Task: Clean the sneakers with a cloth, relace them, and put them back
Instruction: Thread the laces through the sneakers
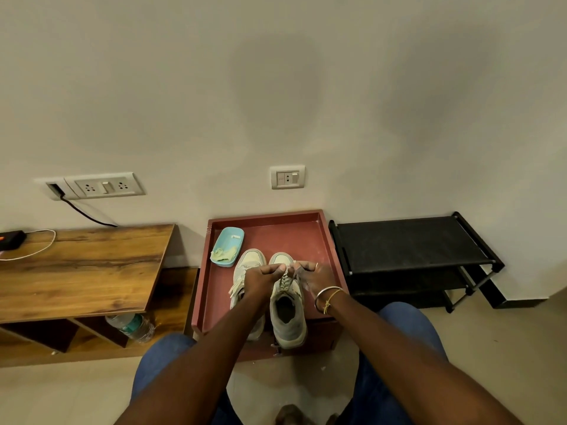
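Two pale grey-white sneakers stand side by side, toes to the wall, on a red tray-topped stand. The right sneaker has its lace threaded partway up. My left hand and my right hand meet over its toe end, each pinching a lace end with curled fingers. The left sneaker is partly hidden under my left hand and forearm. A light blue dish with a yellowish cloth in it sits at the tray's back left.
A black shoe rack stands to the right against the wall. A wooden table is on the left, with a plastic water bottle on its lower shelf. My knees in blue jeans frame the stand.
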